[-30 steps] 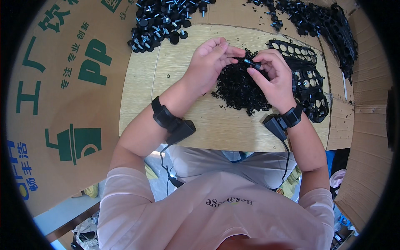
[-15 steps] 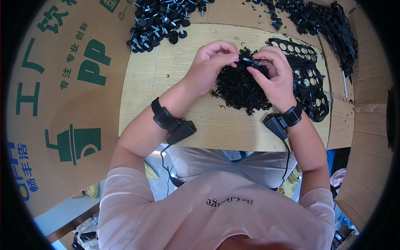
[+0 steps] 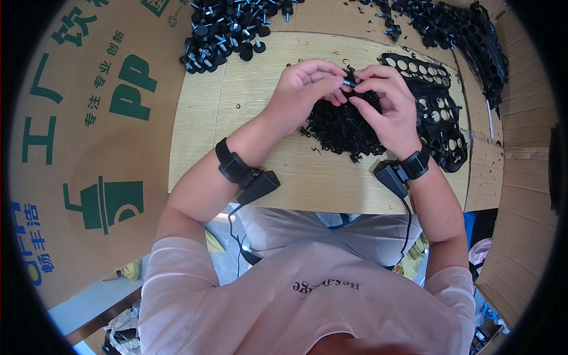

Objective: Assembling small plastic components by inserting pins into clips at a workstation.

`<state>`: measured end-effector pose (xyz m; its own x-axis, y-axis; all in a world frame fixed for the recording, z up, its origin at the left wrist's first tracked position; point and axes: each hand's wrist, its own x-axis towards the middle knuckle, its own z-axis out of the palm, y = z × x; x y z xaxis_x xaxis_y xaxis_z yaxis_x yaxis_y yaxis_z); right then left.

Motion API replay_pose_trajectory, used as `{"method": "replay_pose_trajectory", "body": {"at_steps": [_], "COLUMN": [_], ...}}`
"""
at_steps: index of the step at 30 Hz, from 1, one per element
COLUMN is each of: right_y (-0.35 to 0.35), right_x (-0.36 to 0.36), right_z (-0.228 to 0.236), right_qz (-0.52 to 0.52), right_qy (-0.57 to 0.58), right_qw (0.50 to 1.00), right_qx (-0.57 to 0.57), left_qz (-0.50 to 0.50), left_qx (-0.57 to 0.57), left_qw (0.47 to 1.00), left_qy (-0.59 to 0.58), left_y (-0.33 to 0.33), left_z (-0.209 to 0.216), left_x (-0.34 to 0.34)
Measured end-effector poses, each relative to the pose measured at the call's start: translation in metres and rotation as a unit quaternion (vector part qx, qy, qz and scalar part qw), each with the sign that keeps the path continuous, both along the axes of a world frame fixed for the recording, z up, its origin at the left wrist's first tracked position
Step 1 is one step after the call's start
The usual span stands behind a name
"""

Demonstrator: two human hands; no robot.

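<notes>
Over the work table my two hands meet at a small screw-like part with a metallic threaded shank [image 3: 349, 84]. My left hand [image 3: 300, 92] pinches one end between thumb and fingertips. The fingers of my right hand [image 3: 387, 103] close around the other end, and they hide its head. Right below the hands lies a heap of small black curled scraps [image 3: 345, 129], some of them ring-shaped. Beyond my left hand, at the far left, sits a pile of black round-headed screws [image 3: 228, 35] with silver shanks.
Perforated black rubber sheets [image 3: 438, 109] lie right of the heap. More black parts and sheet [image 3: 482, 56] fill the far right corner. A large printed cardboard panel [image 3: 89, 154] stands at the left, another cardboard wall [image 3: 526, 171] at the right. Wrist straps with cabled black boxes [image 3: 258, 187] sit on both arms.
My fingers have shifted on the screw-like part. Its black body showed between the hands before; now mostly the metallic shank shows. Both arms stay nearly in place.
</notes>
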<state>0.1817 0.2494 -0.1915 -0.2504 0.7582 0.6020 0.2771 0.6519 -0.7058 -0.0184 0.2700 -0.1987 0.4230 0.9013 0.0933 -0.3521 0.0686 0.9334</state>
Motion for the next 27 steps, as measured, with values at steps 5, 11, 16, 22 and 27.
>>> {"method": "replay_pose_trajectory", "body": {"at_steps": [5,11,16,22,27], "right_y": [-0.0009,-0.0019,-0.0025,-0.0037,-0.0034], "right_x": [-0.001,-0.0039,-0.0035,-0.0044,-0.0041], "right_z": [0.0012,0.004,0.0054,0.0082,0.0071], "right_qz": [0.013,0.012,0.011,0.006,0.0], "right_qy": [-0.002,0.004,-0.012,-0.03,-0.041], "right_qw": [1.0,1.0,1.0,0.999,0.999], "right_qx": [0.02,0.019,0.017,0.024,0.025], "left_qz": [-0.002,-0.003,-0.003,-0.002,-0.012], "left_qx": [0.007,-0.001,0.011,0.004,-0.023], "left_qw": [1.0,1.0,0.999,1.0,1.0], "left_qy": [0.01,0.016,0.031,0.025,0.016], "left_y": [0.0006,-0.0013,-0.0007,0.0001,0.0006], "left_z": [-0.0024,0.0013,0.0,-0.0024,-0.0047], "left_x": [-0.0003,-0.0005,0.0,0.0001,0.0001]}}
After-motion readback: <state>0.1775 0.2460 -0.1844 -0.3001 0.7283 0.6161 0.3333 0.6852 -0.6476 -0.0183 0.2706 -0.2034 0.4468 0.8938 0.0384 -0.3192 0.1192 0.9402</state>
